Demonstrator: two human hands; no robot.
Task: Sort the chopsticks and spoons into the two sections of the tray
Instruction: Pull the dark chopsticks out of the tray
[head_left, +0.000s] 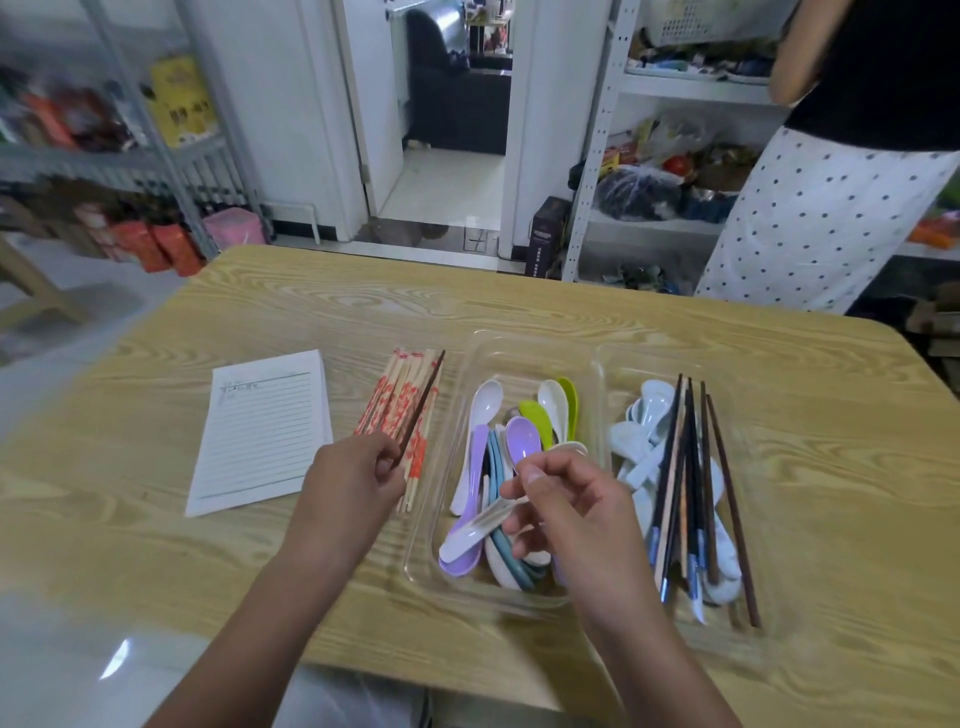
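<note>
Presently the sorting is looking only partly done. The clear tray (524, 338) is lying at centre right of the frame on the wooden table (311, 312). Its left section (524, 364) is holding spoons alone, the coloured spoons (519, 436) among a few white ones. Its right section (753, 395) is holding pale spoons (639, 441) with dark chopsticks (685, 467) lying across them, so these two kinds are awaiting separation. A bundle of bamboo chopsticks (400, 395) is lying on the table just left of the tray, outside both sections.

The left hand (353, 473) is pinching a brown chopstick (423, 402) near its lower end, the stick slanting up over the bundle. The right hand (571, 504) is hovering over the left section, its thumb and curled fingers pinching a white spoon (483, 525), which is appearing blurred. A lined notepad (265, 426) is lying at centre left.
</note>
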